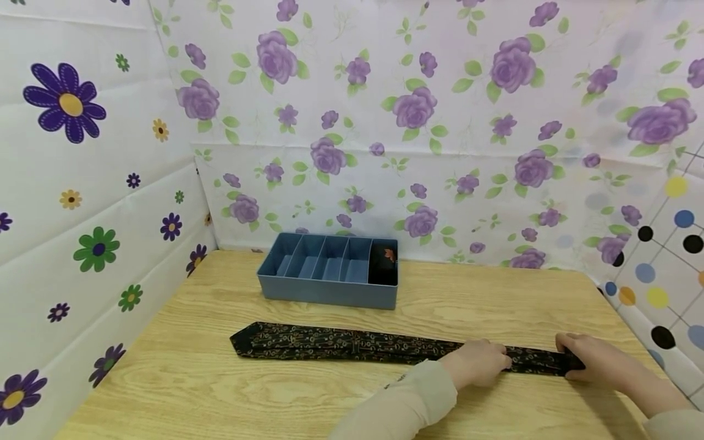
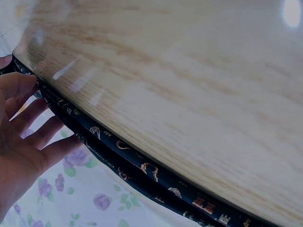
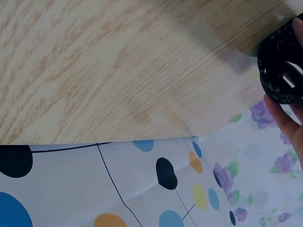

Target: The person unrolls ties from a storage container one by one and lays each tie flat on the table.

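A black necktie [image 1: 330, 343] with a small light pattern lies lengthwise across the wooden table, its wide pointed end at the left. Toward its narrower part, my left hand [image 1: 477, 363] holds it with thumb and fingers astride its edges; the left wrist view shows these fingers [image 2: 57, 146] spread along the tie [image 2: 151, 170]. At the right end, my right hand [image 1: 602, 365] grips the tie's coiled end. In the right wrist view this coil [image 3: 272, 71] is a loose roll with an open middle, between thumb and fingers, partly cut off by the frame.
Behind the tie stands a blue-grey organizer box [image 1: 327, 292] with several compartments. Its rightmost compartment contains a black item [image 1: 383, 263] with a small orange-red mark. Flower-printed sheets [image 1: 352, 122] border the table at the back and left, and a dotted sheet [image 1: 660, 293] at the right.
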### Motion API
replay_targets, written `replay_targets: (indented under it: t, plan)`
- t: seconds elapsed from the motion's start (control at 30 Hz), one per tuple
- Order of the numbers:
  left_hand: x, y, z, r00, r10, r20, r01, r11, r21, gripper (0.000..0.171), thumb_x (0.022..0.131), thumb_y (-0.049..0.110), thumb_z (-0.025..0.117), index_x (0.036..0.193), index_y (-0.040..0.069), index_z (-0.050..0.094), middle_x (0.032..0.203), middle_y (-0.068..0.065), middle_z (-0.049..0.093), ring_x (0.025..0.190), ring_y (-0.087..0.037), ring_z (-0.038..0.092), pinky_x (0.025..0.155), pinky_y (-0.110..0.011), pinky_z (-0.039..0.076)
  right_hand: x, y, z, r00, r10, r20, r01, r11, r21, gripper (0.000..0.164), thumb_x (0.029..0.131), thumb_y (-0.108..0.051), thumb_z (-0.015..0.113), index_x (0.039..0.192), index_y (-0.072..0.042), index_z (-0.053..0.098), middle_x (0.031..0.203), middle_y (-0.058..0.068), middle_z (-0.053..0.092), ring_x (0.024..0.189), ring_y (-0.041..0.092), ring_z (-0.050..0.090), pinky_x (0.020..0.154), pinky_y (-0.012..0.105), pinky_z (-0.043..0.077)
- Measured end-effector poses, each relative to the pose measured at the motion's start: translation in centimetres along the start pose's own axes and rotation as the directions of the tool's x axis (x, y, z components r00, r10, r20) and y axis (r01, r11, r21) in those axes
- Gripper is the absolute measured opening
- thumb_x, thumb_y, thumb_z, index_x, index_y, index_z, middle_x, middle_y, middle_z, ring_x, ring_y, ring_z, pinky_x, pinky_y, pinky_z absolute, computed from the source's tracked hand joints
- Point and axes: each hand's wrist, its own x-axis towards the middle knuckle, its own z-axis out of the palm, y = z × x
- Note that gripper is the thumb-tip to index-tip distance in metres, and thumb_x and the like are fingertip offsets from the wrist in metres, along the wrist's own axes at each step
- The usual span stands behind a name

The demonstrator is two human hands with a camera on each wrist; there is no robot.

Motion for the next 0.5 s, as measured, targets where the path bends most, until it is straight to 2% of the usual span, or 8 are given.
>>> replay_targets:
  t: [0.1,0.3,0.43,0.5]
  plan:
    - [-0.04,0.07,0.00,1.000,-0.010,0.005,0.010,1.000,-0.013,0.036,0.098,0.027,0.049,0.131,0.042,0.051,0.143,0.021,0.040,0.127,-0.002,0.045,0.099,-0.018,0.044,-0.14,-0.02,0.14,1.000,-0.005,-0.016,0.005,1.000,-0.002,0.041,0.070,-0.017,0.081,0.083,-0.015,0.042,0.074,-0.013,0.042,0.063,-0.003,0.035,0.052,0.022,0.031]
    - [0.01,0.18,-0.10,1.000,-0.015,0.019,0.015,1.000,-0.010,0.036,0.099,0.029,0.049,0.132,0.042,0.050,0.142,0.022,0.039,0.126,-0.002,0.045,0.097,-0.020,0.046,-0.32,0.60,-0.22,1.000,-0.007,0.008,0.008,1.000,-0.020,0.025,0.071,-0.008,0.078,0.087,-0.011,0.059,0.082,-0.006,0.059,0.069,0.008,0.058,0.057,0.028,0.049]
    - [0.10,0.22,0.01,1.000,-0.016,0.011,0.016,1.000,0.010,0.035,0.098,0.031,0.050,0.131,0.042,0.050,0.141,0.022,0.040,0.124,-0.002,0.046,0.095,-0.020,0.046,-0.49,0.88,-0.48,0.999,0.018,0.027,-0.018,1.000,-0.016,0.019,0.072,-0.007,0.076,0.085,-0.013,0.064,0.082,-0.007,0.059,0.070,0.008,0.058,0.057,0.028,0.049]
    - [0.13,0.24,0.11,1.000,-0.018,0.005,0.018,1.000,0.021,0.035,0.098,0.032,0.050,0.131,0.043,0.050,0.140,0.022,0.041,0.122,-0.001,0.047,0.094,-0.019,0.047,-0.62,0.93,-0.53,1.000,0.012,0.008,-0.012,0.999,-0.031,0.019,0.072,-0.006,0.076,0.084,-0.013,0.064,0.081,-0.007,0.059,0.070,0.009,0.059,0.057,0.029,0.050]
